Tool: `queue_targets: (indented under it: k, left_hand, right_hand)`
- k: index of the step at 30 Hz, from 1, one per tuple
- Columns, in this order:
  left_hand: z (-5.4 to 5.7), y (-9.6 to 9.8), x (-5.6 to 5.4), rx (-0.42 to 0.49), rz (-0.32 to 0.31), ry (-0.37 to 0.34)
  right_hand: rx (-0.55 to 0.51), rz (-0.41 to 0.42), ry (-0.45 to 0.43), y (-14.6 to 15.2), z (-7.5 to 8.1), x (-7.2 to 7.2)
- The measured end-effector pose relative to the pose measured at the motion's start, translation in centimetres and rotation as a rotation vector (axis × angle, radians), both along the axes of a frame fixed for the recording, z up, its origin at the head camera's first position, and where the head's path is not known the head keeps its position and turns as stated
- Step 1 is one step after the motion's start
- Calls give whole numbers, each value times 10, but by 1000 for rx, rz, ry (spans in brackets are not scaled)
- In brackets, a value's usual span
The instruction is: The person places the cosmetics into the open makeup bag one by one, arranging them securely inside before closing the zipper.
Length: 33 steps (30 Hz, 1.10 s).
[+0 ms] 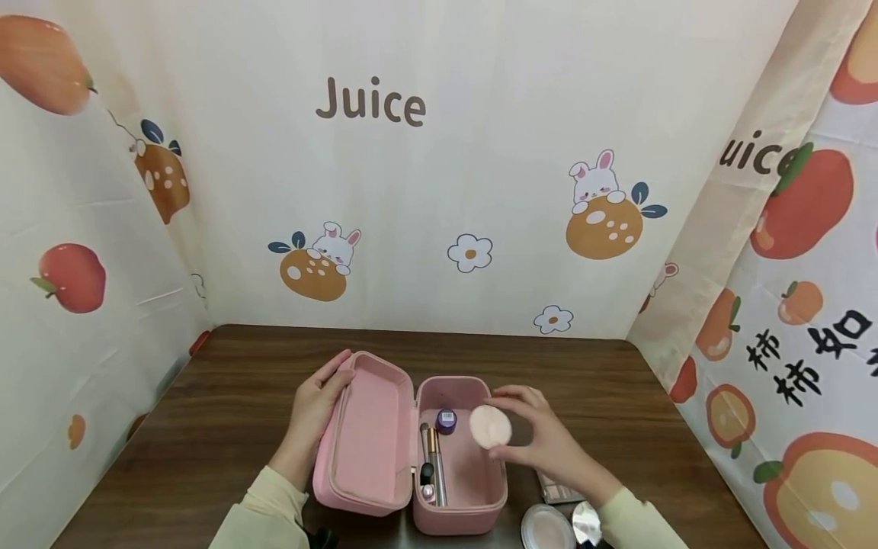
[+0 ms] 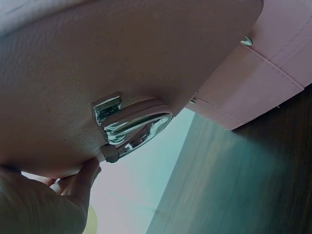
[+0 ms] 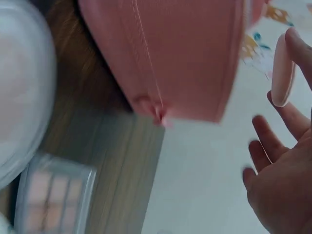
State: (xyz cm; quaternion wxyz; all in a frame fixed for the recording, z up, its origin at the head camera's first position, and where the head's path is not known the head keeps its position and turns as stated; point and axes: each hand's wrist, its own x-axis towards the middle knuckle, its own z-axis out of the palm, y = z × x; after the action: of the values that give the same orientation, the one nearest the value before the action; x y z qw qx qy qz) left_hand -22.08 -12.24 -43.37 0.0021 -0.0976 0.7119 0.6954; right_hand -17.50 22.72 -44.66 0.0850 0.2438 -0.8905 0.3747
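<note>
A pink cosmetic case (image 1: 461,521) stands with its lid (image 1: 373,435) swung out to the left. My left hand (image 1: 312,412) grips the lid's outer edge, thumb over the rim; in the left wrist view a silver handle fitting (image 2: 136,124) shows on the lid near the fingers. Between thumb and fingertips, my right hand (image 1: 542,431) pinches a round, pale powder puff (image 1: 490,427) above the case's right side. Inside the case lie a small jar with a dark purple rim (image 1: 446,421), a makeup brush (image 1: 426,469) and a slim gold-and-silver tube (image 1: 438,469).
Right of the case, partly under my right forearm, lie an eyeshadow palette (image 3: 56,200), a round clear-lidded compact (image 1: 546,528) and a shiny silver item (image 1: 586,523). Printed curtains (image 1: 411,191) enclose the dark wooden table (image 1: 261,366) at the back and both sides.
</note>
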Motion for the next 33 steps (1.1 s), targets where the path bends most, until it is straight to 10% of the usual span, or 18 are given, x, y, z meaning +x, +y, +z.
queue_targets:
  k: [10, 33]
  left_hand:
    - [0, 1, 1, 15, 7, 1]
    - [5, 2, 1, -13, -8, -3]
  right_hand:
    - [288, 58, -52, -37, -11, -32]
    - [717, 7, 178, -67, -16, -33]
